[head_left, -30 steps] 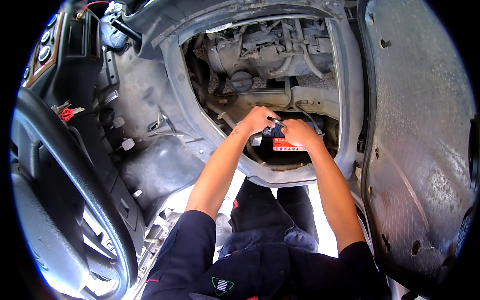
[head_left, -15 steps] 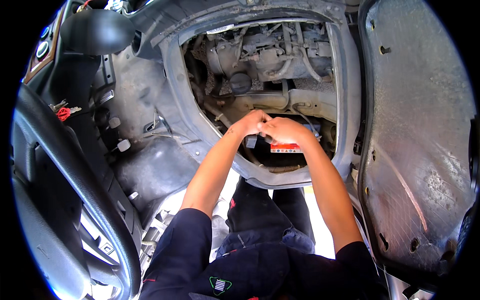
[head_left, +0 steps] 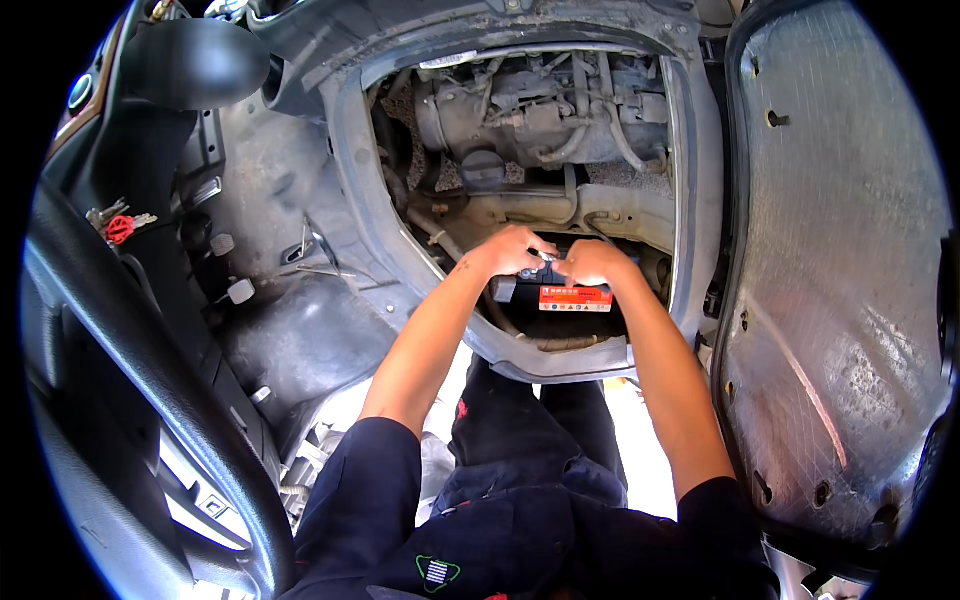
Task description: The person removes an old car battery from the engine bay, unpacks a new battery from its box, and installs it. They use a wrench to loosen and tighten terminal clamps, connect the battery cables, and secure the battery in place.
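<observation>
Both my hands are over a black car battery (head_left: 562, 275) with a red label on its near side, low in the open bay. My left hand (head_left: 510, 251) is closed, thumb and fingers pinched around a small shiny metal piece (head_left: 546, 257) above the battery top. From the other side, my right hand (head_left: 600, 264) meets it with curled fingers, the fingertips at or beside the piece. Whether they grip anything is hidden. Beside the battery's left end lies a grey block-like part (head_left: 504, 289). A dark cable (head_left: 598, 222) curves behind my right hand.
A grey metal frame (head_left: 352, 150) rims the bay. Beyond the battery sits a dusty engine (head_left: 530, 115) with hoses and a round black cap (head_left: 484, 168). A raised metal panel (head_left: 850, 250) stands at right; the steering wheel (head_left: 150, 370) and keys (head_left: 120, 228) are at left.
My hands, pressed together before, have drawn slightly apart, baring the small metal piece and more of the battery's red label. The view has shifted a little.
</observation>
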Action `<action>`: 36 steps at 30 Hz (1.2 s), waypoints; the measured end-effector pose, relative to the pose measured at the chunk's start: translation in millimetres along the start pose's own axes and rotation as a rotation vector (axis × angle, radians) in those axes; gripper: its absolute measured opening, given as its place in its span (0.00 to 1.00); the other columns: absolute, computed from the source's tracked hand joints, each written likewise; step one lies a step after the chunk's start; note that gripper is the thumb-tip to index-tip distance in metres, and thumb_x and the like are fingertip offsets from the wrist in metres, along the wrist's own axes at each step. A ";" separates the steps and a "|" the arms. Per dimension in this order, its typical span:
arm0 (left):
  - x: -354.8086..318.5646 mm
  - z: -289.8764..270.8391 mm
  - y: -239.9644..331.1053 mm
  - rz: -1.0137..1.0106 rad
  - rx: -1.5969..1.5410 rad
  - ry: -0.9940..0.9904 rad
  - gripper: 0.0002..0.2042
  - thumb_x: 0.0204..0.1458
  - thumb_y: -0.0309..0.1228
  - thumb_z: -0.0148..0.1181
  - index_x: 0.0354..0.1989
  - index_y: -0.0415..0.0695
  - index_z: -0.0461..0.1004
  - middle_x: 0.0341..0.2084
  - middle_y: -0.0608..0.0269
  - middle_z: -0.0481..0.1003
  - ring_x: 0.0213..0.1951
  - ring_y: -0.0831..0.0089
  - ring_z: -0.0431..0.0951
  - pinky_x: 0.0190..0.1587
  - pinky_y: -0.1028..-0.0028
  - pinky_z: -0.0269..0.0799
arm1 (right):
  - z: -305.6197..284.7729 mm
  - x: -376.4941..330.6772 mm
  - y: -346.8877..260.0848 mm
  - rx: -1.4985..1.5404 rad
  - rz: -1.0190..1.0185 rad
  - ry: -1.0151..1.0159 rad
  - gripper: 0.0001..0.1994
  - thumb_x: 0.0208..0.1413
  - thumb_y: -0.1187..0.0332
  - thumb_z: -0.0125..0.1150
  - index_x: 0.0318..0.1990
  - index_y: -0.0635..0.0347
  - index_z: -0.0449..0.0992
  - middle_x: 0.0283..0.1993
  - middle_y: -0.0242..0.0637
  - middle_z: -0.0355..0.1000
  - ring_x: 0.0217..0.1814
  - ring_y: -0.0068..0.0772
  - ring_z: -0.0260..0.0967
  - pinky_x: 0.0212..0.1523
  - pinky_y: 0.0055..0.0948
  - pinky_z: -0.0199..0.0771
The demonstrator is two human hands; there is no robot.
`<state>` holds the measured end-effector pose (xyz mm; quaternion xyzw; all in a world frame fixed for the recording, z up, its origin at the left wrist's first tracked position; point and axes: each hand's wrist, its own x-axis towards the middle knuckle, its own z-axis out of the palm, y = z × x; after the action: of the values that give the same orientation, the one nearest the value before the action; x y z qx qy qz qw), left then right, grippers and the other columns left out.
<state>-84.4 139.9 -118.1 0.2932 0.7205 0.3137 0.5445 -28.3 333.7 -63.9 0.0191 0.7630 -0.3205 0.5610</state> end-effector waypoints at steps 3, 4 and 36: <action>-1.8 -8.4 8.0 -0.106 0.061 -0.068 0.20 0.43 0.30 0.64 0.49 0.54 0.80 0.47 0.54 0.78 0.50 0.52 0.77 0.55 0.65 0.70 | -12.2 -10.8 -52.1 0.042 -0.017 0.010 0.29 0.64 0.45 0.47 0.27 0.62 0.83 0.25 0.40 0.79 0.31 0.41 0.76 0.40 0.38 0.73; -3.8 -11.7 10.7 -0.073 0.025 -0.083 0.20 0.43 0.31 0.64 0.48 0.52 0.80 0.46 0.53 0.79 0.49 0.52 0.77 0.54 0.65 0.70 | -14.7 -14.9 -57.7 0.186 -0.005 -0.014 0.30 0.64 0.45 0.46 0.27 0.62 0.83 0.24 0.40 0.78 0.31 0.41 0.76 0.40 0.38 0.73; 0.0 -2.3 -5.2 -0.040 -0.021 -0.047 0.22 0.42 0.32 0.67 0.51 0.53 0.79 0.46 0.52 0.78 0.49 0.56 0.78 0.54 0.65 0.71 | 21.1 0.2 -35.0 0.020 0.168 0.270 0.25 0.60 0.50 0.48 0.40 0.66 0.81 0.41 0.51 0.79 0.44 0.52 0.77 0.49 0.43 0.74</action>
<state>-87.0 136.4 -121.6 0.2805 0.7099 0.3035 0.5703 -24.3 295.1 -51.2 0.1315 0.8240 -0.2746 0.4778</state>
